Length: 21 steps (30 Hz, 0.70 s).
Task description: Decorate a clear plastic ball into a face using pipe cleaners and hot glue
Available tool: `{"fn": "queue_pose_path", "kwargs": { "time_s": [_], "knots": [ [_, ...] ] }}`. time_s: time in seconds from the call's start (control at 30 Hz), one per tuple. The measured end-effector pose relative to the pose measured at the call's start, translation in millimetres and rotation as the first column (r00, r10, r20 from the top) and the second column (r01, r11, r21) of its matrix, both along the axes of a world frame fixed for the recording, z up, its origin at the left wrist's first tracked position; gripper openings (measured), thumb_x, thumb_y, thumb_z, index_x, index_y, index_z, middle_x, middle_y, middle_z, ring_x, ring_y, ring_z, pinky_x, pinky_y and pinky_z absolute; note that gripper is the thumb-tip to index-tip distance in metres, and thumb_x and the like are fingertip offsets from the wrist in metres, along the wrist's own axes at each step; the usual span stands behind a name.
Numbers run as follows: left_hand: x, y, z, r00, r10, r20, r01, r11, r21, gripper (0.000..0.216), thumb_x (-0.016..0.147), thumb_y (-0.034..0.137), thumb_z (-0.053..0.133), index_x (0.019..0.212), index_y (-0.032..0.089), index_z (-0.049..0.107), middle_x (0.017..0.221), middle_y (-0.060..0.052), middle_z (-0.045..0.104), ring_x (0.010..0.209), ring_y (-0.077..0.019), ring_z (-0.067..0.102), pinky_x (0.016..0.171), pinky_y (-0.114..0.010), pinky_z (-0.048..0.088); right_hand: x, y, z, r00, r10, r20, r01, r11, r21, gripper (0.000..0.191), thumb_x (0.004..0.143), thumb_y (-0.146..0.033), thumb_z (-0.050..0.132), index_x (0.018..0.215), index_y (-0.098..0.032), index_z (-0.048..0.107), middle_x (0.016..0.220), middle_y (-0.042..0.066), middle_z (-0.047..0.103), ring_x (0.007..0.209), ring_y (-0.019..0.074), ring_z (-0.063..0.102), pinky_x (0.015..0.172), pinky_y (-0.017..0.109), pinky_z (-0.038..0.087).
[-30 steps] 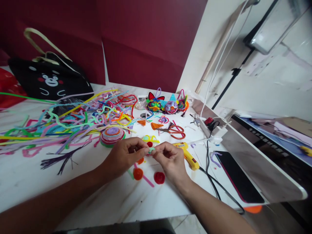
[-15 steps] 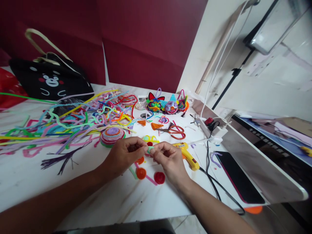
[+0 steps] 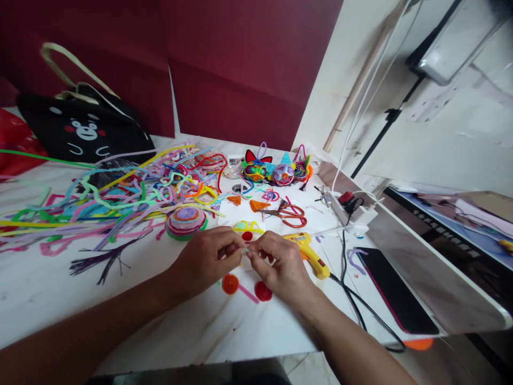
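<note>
White table [image 3: 236,342], dark red panel [image 3: 248,69] behind. Left hand [image 3: 210,254], right hand [image 3: 282,264] both pinch small green piece [image 3: 247,249], mostly hidden between them. Yellow glue gun [image 3: 310,252] lies just beside right hand.

Worktop [image 3: 216,337]: pale, marbled, brownish streaks, near edge bare. Left: big loose heap of multicoloured pipe cleaners [image 3: 160,191]. Behind it, black bag [image 3: 88,141] with cream handles; red plastic bag [image 3: 20,141] beside that. In front of heap: striped dome [image 3: 186,222], dark purple tassel [image 3: 106,259] lying flat. Near middle: orange disc [image 3: 230,284] and red disc [image 3: 263,291], pink stem [image 3: 248,293] between. Further back: scissors [image 3: 280,214], orange handles, blades at an orange triangle [image 3: 258,205]. Back row: three colourful ornaments [image 3: 283,175], side by side. Right: yellow glue gun [image 3: 312,254] on its side, black cord trailing; black slab [image 3: 401,289], pink edge, bent lilac stem [image 3: 355,263] at its far corner.
</note>
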State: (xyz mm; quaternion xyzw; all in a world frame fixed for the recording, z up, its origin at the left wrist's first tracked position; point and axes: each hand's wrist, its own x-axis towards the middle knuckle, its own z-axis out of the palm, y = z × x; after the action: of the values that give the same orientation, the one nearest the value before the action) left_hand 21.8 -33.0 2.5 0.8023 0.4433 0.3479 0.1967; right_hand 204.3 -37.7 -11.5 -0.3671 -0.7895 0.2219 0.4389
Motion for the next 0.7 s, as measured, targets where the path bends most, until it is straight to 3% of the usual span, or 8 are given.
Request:
{"fn": "queue_pose_path", "kwargs": {
  "time_s": [0.13,0.33,0.47,0.7],
  "knots": [
    [0,-1,3.6,0.998,0.017,0.053,-0.014,0.998,-0.060,0.016,0.081,0.027,0.056,0.075,0.017,0.067,0.066,0.002,0.058,0.054,-0.0087,0.047,0.051,-0.021,0.035,-2,-1,0.5,0.991,-0.066,-0.119,0.044,0.983,-0.177,0.007,0.079,-0.016,0.063,0.075,-0.016,0.069,0.066,0.000,0.058,0.055,0.0104,0.048,0.052,0.024,0.038],
    [2,-1,8.2,0.976,0.083,0.200,-0.028,0.964,-0.265,0.021,0.080,0.036,0.059,0.077,0.016,0.066,0.063,0.002,0.059,0.053,-0.0099,0.047,0.049,-0.021,0.035,-10,-3,0.3,0.906,-0.187,-0.379,0.008,0.904,-0.428,0.012,0.074,-0.027,0.070,0.069,-0.016,0.068,0.056,-0.002,0.056,0.049,0.0088,0.041,0.047,0.023,0.032],
    [3,-1,6.4,0.959,0.095,0.268,-0.001,0.944,-0.330,0.023,0.079,0.037,0.060,0.076,0.016,0.065,0.065,0.001,0.060,0.056,-0.0111,0.050,0.051,-0.023,0.037,-15,-4,2.3,0.850,-0.238,-0.470,-0.021,0.876,-0.482,0.013,0.069,-0.029,0.072,0.067,-0.016,0.068,0.055,-0.002,0.056,0.050,0.0092,0.042,0.046,0.022,0.032],
    [3,-1,-5.0,0.946,0.081,0.315,0.017,0.955,-0.297,0.023,0.081,0.038,0.061,0.077,0.016,0.065,0.065,0.001,0.059,0.055,-0.0102,0.047,0.050,-0.022,0.034,-17,-4,1.6,0.782,-0.278,-0.558,-0.075,0.846,-0.528,0.016,0.064,-0.030,0.077,0.068,-0.016,0.069,0.053,-0.003,0.057,0.048,0.0075,0.042,0.047,0.021,0.034]
  ]
}}
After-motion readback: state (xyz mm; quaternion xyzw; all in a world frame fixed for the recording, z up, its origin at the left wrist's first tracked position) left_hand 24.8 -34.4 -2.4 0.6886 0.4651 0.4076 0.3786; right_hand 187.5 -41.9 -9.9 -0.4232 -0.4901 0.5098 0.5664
